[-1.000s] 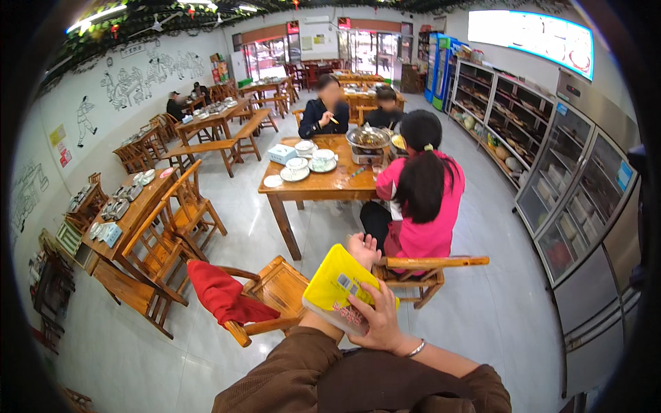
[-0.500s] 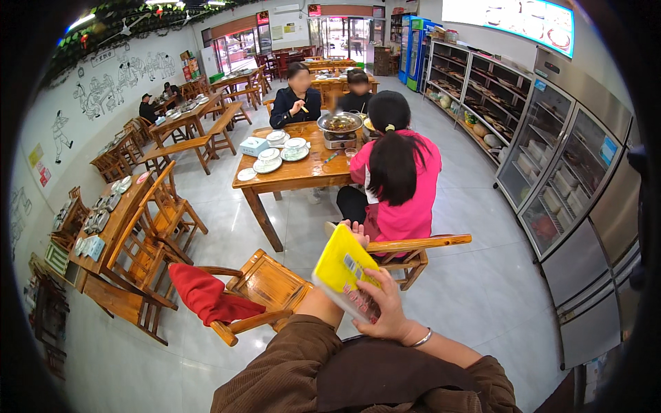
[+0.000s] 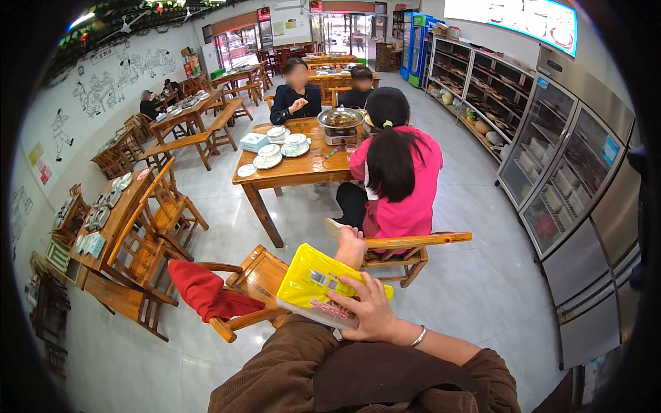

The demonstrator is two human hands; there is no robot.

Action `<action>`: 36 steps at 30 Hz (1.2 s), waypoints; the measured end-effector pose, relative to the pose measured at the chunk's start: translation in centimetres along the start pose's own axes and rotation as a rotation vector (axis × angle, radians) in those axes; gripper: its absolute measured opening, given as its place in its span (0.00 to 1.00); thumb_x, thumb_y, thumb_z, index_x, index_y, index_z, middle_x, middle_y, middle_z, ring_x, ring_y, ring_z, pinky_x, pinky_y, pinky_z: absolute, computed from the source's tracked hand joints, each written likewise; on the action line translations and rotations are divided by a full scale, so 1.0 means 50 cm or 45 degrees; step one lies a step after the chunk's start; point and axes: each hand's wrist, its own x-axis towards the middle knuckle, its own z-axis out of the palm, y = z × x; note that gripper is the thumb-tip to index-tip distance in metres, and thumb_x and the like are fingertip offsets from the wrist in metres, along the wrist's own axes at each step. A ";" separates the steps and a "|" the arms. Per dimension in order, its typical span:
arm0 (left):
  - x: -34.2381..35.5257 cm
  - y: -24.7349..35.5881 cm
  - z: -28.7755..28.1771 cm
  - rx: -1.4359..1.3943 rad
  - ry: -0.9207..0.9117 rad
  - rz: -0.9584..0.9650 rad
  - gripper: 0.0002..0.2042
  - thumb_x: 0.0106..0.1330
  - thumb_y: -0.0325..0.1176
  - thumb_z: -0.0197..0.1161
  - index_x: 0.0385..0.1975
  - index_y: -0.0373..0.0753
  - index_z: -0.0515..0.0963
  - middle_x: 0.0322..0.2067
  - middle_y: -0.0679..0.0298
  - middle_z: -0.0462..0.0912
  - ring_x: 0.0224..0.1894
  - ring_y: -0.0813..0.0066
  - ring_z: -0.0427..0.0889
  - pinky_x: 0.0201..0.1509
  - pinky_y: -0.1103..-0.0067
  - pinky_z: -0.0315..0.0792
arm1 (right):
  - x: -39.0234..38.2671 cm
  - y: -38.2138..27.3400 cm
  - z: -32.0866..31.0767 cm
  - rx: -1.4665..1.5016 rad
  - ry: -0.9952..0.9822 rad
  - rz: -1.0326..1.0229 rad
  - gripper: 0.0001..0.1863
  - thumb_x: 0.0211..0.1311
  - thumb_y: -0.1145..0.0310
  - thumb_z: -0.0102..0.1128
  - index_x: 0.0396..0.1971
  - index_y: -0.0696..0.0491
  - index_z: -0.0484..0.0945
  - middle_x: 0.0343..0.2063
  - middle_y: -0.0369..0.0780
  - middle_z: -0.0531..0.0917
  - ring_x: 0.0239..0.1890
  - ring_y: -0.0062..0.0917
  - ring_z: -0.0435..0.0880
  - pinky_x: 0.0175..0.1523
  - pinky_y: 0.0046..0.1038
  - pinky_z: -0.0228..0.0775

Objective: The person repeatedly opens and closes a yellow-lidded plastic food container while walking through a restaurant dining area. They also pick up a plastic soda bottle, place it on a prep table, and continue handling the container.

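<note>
A yellow and clear plastic packet (image 3: 313, 279) with red print and a pale barcode patch lies tilted above my lap. My right hand (image 3: 365, 303), with a silver bangle at its wrist, grips the packet's right side, fingers spread over its face. Just beyond the packet's far edge, my left hand (image 3: 352, 242) shows curled like a loose fist. The packet hides most of my left forearm, and whether that hand holds anything cannot be made out. Below, a wooden chair (image 3: 258, 275) has a red cloth (image 3: 213, 292) draped over its arm.
Ahead, a person in pink (image 3: 406, 186) sits at a wooden table (image 3: 303, 172) bearing a metal pot (image 3: 341, 118), stacked plates (image 3: 267, 162) and a tissue box (image 3: 254, 142). Two people sit opposite. Glass-door fridges (image 3: 561, 165) and shelves line the right; more tables stand left.
The packet has moved left and tipped flatter, my right hand going with it. My left hand has gone from partly spread to curled. The person opposite has lowered a hand slightly.
</note>
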 end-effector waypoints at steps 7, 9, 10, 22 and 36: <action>-0.013 0.026 -0.022 0.166 -0.261 0.342 0.05 0.66 0.37 0.55 0.30 0.47 0.75 0.23 0.71 0.73 0.27 0.83 0.73 0.31 0.81 0.67 | 0.010 -0.003 0.014 0.062 0.161 0.022 0.40 0.30 0.56 0.71 0.55 0.40 0.77 0.58 0.45 0.69 0.59 0.50 0.64 0.61 0.48 0.56; -0.020 0.023 -0.034 0.235 -0.376 0.565 0.12 0.65 0.40 0.54 0.19 0.47 0.70 0.17 0.70 0.66 0.21 0.81 0.67 0.25 0.76 0.63 | 0.022 -0.006 0.017 0.069 0.188 0.067 0.39 0.31 0.57 0.71 0.54 0.41 0.77 0.58 0.45 0.69 0.59 0.51 0.63 0.61 0.49 0.55; -0.030 0.017 -0.044 0.320 -0.388 0.634 0.12 0.65 0.41 0.53 0.20 0.46 0.69 0.17 0.70 0.64 0.21 0.80 0.65 0.25 0.76 0.61 | 0.022 -0.005 0.028 0.061 0.146 0.113 0.39 0.31 0.58 0.72 0.55 0.41 0.77 0.57 0.46 0.68 0.59 0.51 0.62 0.61 0.50 0.54; 0.061 -0.030 -0.058 0.523 -0.181 0.720 0.11 0.59 0.36 0.50 0.19 0.36 0.69 0.18 0.65 0.67 0.22 0.72 0.65 0.26 0.71 0.59 | 0.027 0.008 0.032 0.070 0.095 0.096 0.39 0.30 0.56 0.72 0.54 0.40 0.77 0.57 0.44 0.69 0.59 0.50 0.64 0.61 0.49 0.56; -0.030 -0.043 -0.024 0.675 -0.164 1.025 0.06 0.59 0.29 0.54 0.34 0.39 0.75 0.31 0.60 0.77 0.35 0.65 0.74 0.42 0.70 0.68 | 0.058 0.027 -0.012 0.014 0.165 0.262 0.35 0.34 0.58 0.69 0.52 0.45 0.78 0.53 0.48 0.71 0.54 0.45 0.68 0.58 0.44 0.59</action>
